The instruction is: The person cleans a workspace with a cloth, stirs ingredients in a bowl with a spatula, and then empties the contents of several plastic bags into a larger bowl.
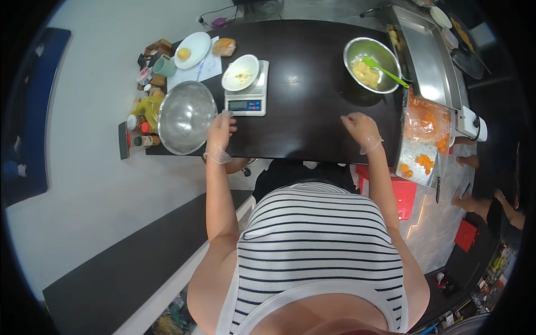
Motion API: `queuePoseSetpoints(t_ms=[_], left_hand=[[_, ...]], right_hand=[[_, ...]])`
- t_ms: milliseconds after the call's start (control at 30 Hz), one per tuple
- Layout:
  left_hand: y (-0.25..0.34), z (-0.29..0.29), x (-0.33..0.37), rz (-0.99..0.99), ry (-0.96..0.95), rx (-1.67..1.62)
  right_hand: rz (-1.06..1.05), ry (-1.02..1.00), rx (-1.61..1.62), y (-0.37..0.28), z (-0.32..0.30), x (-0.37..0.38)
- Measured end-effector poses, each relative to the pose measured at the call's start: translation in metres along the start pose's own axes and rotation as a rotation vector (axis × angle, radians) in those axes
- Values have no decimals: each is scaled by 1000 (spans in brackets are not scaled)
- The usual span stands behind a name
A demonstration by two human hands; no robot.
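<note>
My left hand (219, 133), in a clear plastic glove, is over the near table edge beside a large steel bowl (187, 120); whether it touches the bowl I cannot tell. Its fingers are loosely apart with nothing seen in them. Just beyond is a white kitchen scale (257, 95) bearing a tilted white bowl (240, 72) with yellowish crumbs inside. My right hand (362, 131), also gloved, hovers over the table's right part with fingers curled in and nothing showing in them. Farther off, a steel mixing bowl (355, 49) contains yellow mash (365, 73) and a green spatula (385, 71).
At the far left, a white plate (199, 44) carries a yellow ball, near a wrapped bread roll (224, 47) and a green mug (164, 66). Spice jars (146, 140) crowd the left edge. On the right stand steel trays (430, 56) and bagged orange pieces (427, 123). A red stool (403, 198) is below.
</note>
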State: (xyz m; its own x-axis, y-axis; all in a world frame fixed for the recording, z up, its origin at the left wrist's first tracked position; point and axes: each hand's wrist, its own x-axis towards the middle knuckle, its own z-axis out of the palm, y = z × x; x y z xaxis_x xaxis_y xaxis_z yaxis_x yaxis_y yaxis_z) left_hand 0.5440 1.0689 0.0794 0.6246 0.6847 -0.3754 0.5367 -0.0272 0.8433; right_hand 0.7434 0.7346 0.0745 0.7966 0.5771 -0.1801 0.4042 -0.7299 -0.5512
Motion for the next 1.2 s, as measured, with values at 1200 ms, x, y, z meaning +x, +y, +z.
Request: queuePoseSetpoints(t_ms=[1200], left_hand=[[36,4,279,112,-585,573]], right_hand=[[818,-94,1421,-161,224,62]])
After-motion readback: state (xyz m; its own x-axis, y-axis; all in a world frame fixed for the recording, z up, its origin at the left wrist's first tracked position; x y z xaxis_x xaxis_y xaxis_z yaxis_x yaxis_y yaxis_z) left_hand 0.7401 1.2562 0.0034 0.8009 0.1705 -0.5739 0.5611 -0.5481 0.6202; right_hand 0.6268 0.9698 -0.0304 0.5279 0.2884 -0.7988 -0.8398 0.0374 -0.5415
